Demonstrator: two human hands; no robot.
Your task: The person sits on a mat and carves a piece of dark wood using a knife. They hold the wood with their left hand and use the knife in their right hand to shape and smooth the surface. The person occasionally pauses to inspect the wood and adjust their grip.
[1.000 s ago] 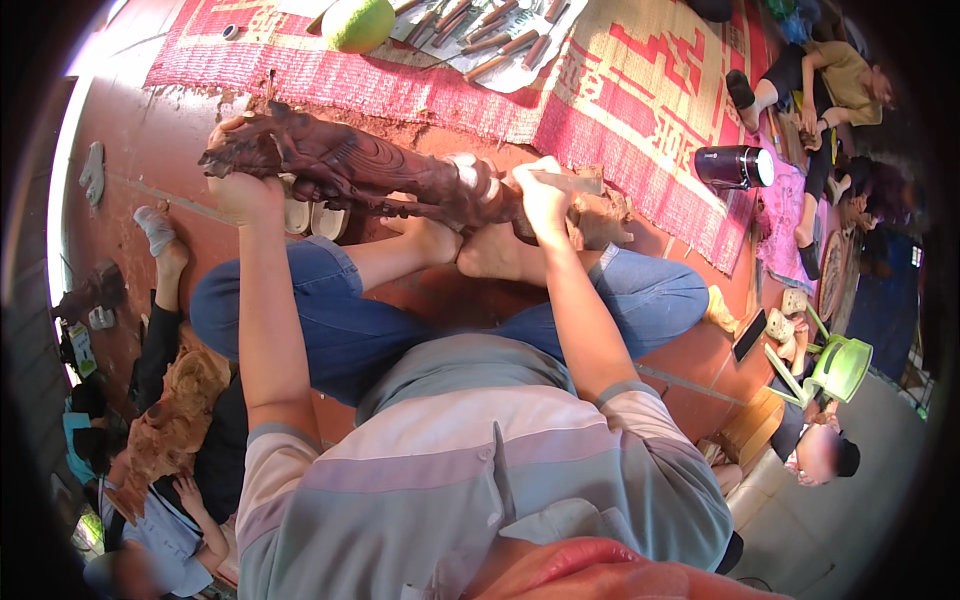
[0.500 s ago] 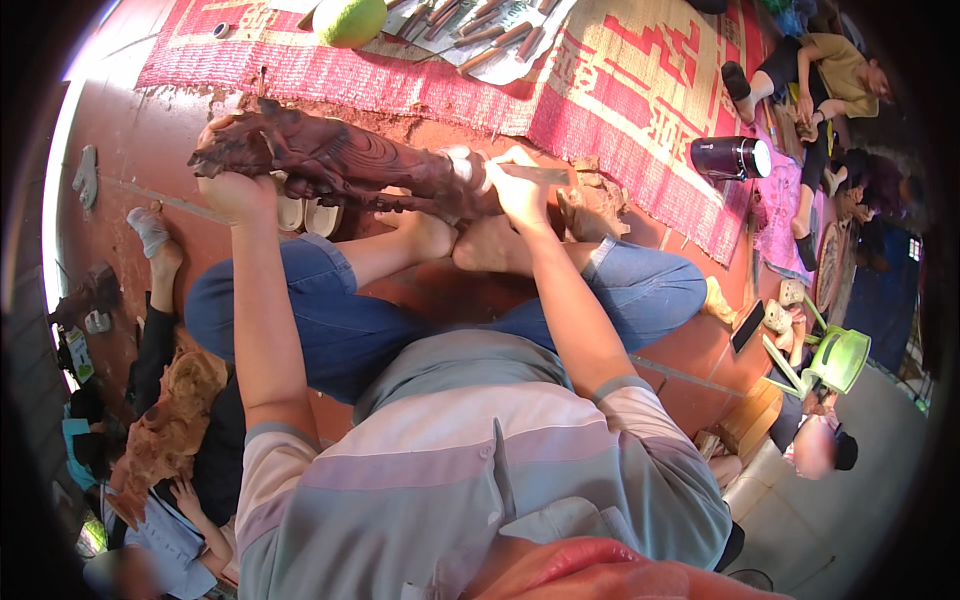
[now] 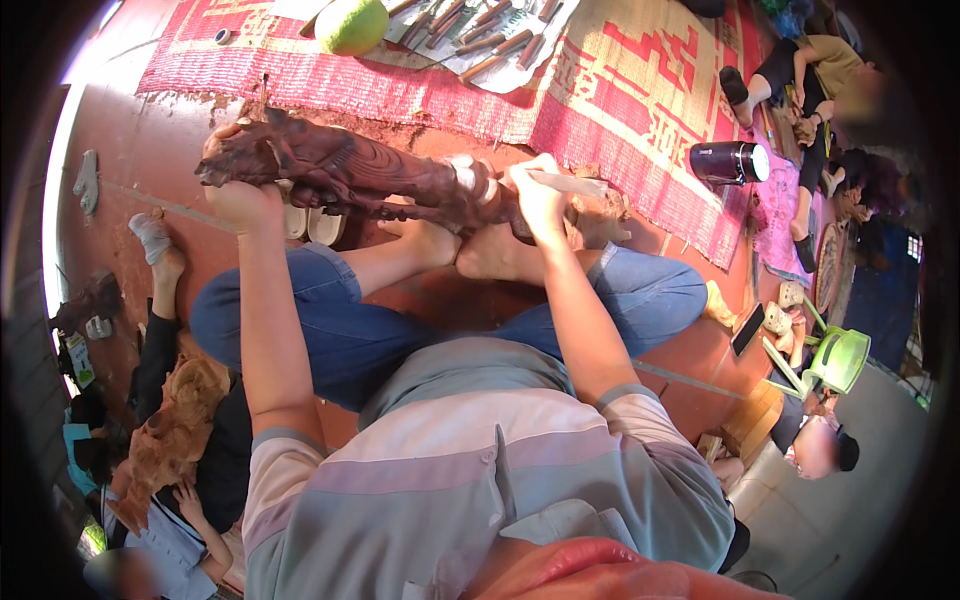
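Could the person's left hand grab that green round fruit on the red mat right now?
Probably not right away. The left hand is wrapped around the end of the dark wooden carving, and the green fruit lies farther off on the red mat, beyond the carving.

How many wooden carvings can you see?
2: a dark carving gripped by the left hand with the right hand on it, and a lighter one at lower left. Others may be hidden.
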